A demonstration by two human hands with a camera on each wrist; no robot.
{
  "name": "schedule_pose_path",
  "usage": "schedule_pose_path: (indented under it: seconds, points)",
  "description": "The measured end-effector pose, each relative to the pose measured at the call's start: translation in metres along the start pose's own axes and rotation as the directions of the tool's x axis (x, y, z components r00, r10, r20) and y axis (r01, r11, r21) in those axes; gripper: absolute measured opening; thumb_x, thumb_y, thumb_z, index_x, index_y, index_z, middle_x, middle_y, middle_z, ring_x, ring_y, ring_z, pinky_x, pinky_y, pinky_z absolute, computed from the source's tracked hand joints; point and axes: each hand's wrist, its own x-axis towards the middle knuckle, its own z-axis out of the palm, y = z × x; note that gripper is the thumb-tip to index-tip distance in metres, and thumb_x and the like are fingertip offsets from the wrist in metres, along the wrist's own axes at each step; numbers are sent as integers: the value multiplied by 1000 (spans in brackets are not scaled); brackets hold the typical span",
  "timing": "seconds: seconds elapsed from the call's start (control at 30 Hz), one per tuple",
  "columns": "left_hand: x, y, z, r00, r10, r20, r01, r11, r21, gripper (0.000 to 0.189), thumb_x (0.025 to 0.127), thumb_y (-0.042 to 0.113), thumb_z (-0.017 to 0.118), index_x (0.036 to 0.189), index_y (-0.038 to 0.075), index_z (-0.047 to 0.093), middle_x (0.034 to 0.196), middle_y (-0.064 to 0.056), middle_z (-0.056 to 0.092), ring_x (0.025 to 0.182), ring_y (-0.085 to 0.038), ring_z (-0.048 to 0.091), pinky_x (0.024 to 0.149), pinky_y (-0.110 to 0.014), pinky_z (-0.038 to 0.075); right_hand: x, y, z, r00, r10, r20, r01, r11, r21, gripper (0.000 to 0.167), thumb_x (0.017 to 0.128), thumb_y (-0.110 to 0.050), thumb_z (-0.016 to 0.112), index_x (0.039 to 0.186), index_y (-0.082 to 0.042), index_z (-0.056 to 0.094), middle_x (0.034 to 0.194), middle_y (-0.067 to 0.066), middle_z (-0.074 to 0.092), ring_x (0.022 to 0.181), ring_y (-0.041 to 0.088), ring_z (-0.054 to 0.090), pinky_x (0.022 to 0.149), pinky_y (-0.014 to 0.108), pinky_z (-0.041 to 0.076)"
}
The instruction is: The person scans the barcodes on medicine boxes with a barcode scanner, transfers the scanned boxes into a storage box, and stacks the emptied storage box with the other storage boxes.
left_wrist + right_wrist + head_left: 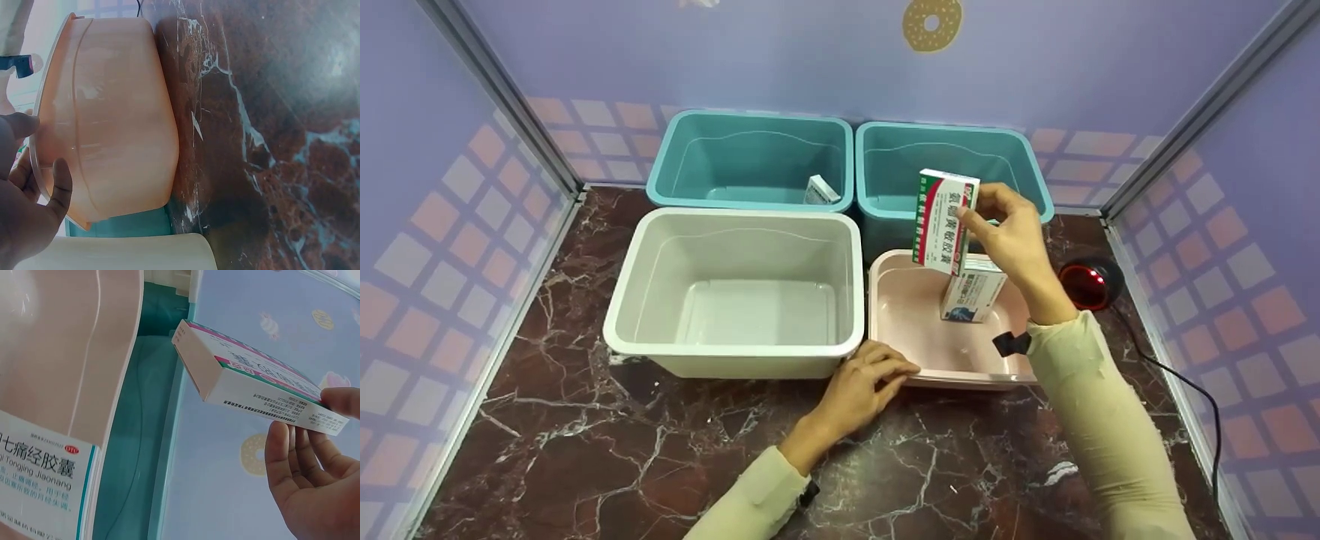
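My right hand pinches a medicine box with a white, green and red face above the pink bin. The right wrist view shows the box tilted between thumb and fingers. Another medicine box, white with dark print, leans inside the pink bin, below the raised one. My left hand grips the near left corner of the pink bin's rim. In the left wrist view, digits of the left hand lie on both sides of that rim.
A white bin stands left of the pink one. Behind are two teal bins, the left one with a small white box inside and the right one. A black scanner-like device with red lights and a cable sits at the right.
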Motion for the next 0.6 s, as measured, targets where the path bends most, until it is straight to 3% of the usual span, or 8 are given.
schedule_pose_path:
  seconds: [0.27,0.47,0.6]
  points:
    - [1,0,0,1000,8,-7,-8,1000,8,19,92,15,71,108,23,76,105,7,70,106,-13,59,96,-25,51,9,3,12,1000,-24,-4,24,999,-31,26,90,-7,69,112,6,64,97,16,69,79,9,64,67,21,59]
    - [0,0,0,1000,19,-10,-19,1000,16,18,93,17,70,109,23,76,105,7,69,105,-13,59,95,-24,51,19,29,20,1000,-13,-10,13,998,-58,29,91,-14,72,115,0,65,101,14,70,83,10,63,66,16,56]
    - [1,0,-1,1000,21,-15,-21,999,26,18,92,17,70,108,23,76,104,7,69,104,-12,59,95,-25,51,24,32,23,1000,-21,-3,20,998,-55,29,90,-19,73,114,-4,66,102,12,71,84,10,65,66,17,56]
